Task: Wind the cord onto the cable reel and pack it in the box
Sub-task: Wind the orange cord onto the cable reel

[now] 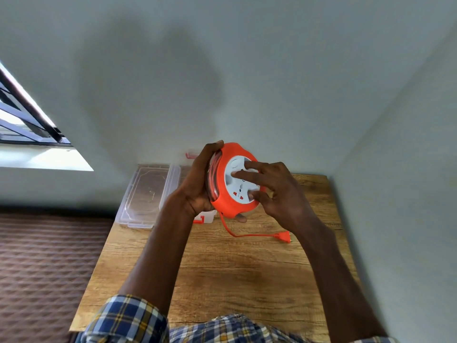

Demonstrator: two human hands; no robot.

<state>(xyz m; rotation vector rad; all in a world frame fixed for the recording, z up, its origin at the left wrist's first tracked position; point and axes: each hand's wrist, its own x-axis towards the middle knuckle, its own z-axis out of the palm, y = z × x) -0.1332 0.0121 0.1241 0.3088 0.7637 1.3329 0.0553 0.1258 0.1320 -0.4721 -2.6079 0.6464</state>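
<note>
Our left hand [197, 184] grips the orange cable reel [231, 194] above the desk [222, 268]; our right hand [279, 194] presses straight fingers [249, 175] on its white face. The plug [283, 236] lies near right.

A wooden table [222, 268] stands in a corner, pushed against pale grey-green walls [272, 70]. At the left, a window [27, 122] with dark bars lets daylight fall on its white sill [47, 159]. A brown patterned floor [44, 263] lies beside the table.
</note>
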